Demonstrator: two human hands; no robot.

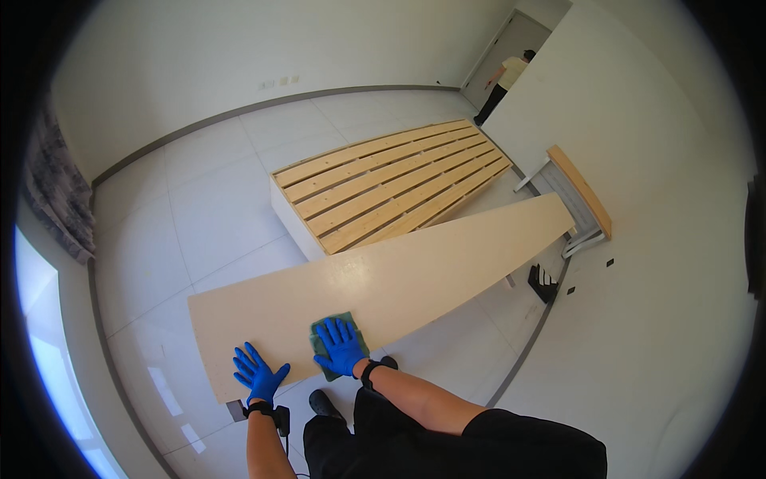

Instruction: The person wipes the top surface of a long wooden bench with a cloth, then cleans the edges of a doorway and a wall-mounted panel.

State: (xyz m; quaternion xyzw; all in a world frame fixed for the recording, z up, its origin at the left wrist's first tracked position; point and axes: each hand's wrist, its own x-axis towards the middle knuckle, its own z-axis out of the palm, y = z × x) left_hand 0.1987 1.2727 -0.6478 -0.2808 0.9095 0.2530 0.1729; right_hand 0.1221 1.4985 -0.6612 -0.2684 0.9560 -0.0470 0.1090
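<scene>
A long pale wooden board (413, 263) stretches before me from lower left to upper right, its surface glossy near the middle. My right hand (341, 350), in a blue glove, holds a folded green cloth (350, 318) flat against the board near its front edge. Part of the cloth hangs past that edge. To its left, my left hand (257, 371) rests with fingers spread on the board's near left corner. It is gloved in blue too and holds nothing. Both wrists carry black straps.
Behind the board stands a slatted wooden bed base (389, 179). A white-legged piece of furniture with a wooden top (580, 191) is by the right wall, near a black-and-white object (543, 283) on the floor. A person (505, 84) is by the door (508, 48). A curtain (57, 179) hangs left.
</scene>
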